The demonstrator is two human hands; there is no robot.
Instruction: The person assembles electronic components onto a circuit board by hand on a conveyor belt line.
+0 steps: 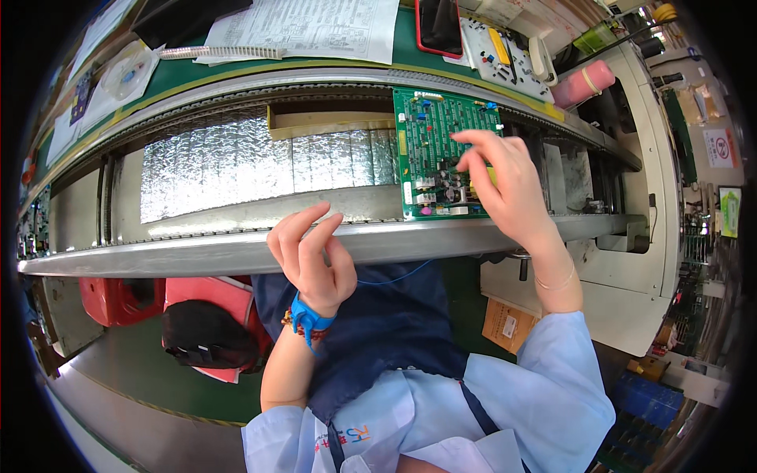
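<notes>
A green circuit board point(415, 162), set with many small components, spans the two rails of a conveyor. Over its right part hovers my right hand point(509, 181), index finger stretched out and thumb apart from it, with nothing visible between them. Whether a fingertip touches a component, I cannot tell. My left hand point(310, 256) is raised at the front rail point(378, 243), left of the board. Its fingers are loosely bent and apart, with nothing visible in them. Around that wrist sits a blue strap point(310, 318) with a beaded bracelet.
Silvery foil sheeting point(229, 169) lies between the rails, beside a shallow cardboard tray point(331, 122). On the green bench behind are printed sheets point(315, 27), a red-edged phone point(438, 27) and a white board with tools point(505, 59). A pink roll point(585, 83) stands at right.
</notes>
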